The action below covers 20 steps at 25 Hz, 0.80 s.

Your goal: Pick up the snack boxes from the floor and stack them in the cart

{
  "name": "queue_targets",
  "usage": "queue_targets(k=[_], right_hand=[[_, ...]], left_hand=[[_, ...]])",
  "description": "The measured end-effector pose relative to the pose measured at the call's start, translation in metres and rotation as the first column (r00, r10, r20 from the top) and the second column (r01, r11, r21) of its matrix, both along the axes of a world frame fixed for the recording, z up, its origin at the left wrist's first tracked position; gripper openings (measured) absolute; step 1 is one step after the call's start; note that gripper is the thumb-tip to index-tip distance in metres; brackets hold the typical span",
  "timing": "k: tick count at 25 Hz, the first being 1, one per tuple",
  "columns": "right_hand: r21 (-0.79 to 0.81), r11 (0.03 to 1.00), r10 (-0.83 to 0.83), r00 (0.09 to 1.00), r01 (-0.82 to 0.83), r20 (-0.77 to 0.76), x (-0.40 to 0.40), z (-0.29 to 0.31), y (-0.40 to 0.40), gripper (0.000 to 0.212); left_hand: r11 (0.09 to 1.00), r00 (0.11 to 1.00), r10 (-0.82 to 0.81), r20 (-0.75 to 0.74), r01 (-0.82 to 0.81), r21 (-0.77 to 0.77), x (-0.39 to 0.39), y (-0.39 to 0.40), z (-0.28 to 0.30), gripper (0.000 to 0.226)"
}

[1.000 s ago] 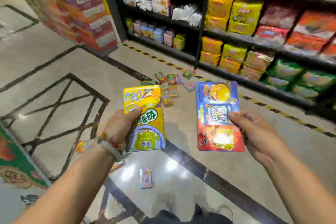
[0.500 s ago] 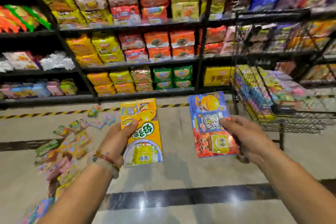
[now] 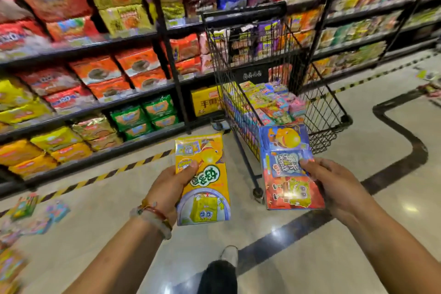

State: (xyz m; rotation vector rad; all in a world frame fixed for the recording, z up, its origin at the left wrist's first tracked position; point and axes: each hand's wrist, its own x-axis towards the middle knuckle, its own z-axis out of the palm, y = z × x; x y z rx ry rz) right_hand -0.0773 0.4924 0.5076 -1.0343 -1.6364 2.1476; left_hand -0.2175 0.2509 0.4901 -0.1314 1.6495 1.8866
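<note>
- Standing behind the person in the head view, I see two flat snack boxes held out in front, one in each hand, well above the floor (image 3: 358,198).
- Left hand (image 3: 170,185) grips the yellow box (image 3: 202,179) by its left edge, thumb across the printed face, fingers hidden behind it.
- Right hand (image 3: 334,186) grips the blue box (image 3: 290,167) by its right edge, thumb on the face; its top half is blue, its lower half red.
- Hands are apart, and the boxes do not touch each other.
- Black wire cart (image 3: 327,107) stands just ahead, nearest the blue box, its basket already holding rows of packed boxes (image 3: 269,102).
- More boxes (image 3: 57,210) lie scattered on the floor at the left edge, blurred.
- Shelves (image 3: 95,93) of bagged snacks run along behind the cart.
- Handling, as I judge it: both boxes look like thin card, light and fairly stiff, with a glossy face that could slide under a thumb. An edge pinch like these seems enough, though squeezing the broad faces might dent them.
- Next move likely calls for lowering each box flat over the near rim onto the rows already inside.
</note>
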Motion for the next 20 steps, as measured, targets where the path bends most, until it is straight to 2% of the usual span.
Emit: queue_targets(k=[3, 4, 7, 11, 13, 16, 20], right_hand=[[0.001, 1.0, -0.014, 1.0, 0.014, 0.003, -0.036, 0.0, 0.042, 0.031], [0.007, 1.0, -0.02, 1.0, 0.02, 0.004, -0.05, 0.0, 0.057, 0.031], [0.025, 0.998, -0.065, 0.998, 0.065, 0.007, -0.094, -0.003, 0.105, 0.009], [-0.011, 0.996, -0.092, 0.994, 0.093, 0.06, -0.144, -0.009, 0.159, 0.01], [-0.015, 0.994, -0.109, 0.991, 0.111, 0.083, -0.16, -0.012, 0.185, 0.011], [-0.035, 0.992, -0.114, 0.989, 0.118, 0.093, -0.183, -0.018, 0.225, 0.015], [-0.059, 0.989, -0.127, 0.985, 0.134, 0.114, -0.225, -0.044, 0.296, 0.014]], left_hand=[[0.999, 0.999, -0.04, 0.001, 0.04, 0.008, -0.045, 0.047, -0.007, 0.017], [0.998, 0.999, -0.053, 0.002, 0.053, 0.015, -0.062, 0.063, -0.009, 0.018], [0.993, 0.994, -0.111, -0.006, 0.111, 0.026, -0.115, 0.114, -0.018, 0.031], [0.985, 0.985, -0.174, 0.015, 0.174, 0.008, -0.176, 0.184, -0.027, 0.018], [0.978, 0.977, -0.209, 0.033, 0.209, 0.014, -0.197, 0.216, -0.026, 0.022], [0.975, 0.975, -0.22, 0.034, 0.219, 0.041, -0.226, 0.26, -0.023, 0.04], [0.985, 0.984, -0.174, 0.033, 0.174, 0.003, -0.26, 0.33, -0.037, 0.037]])
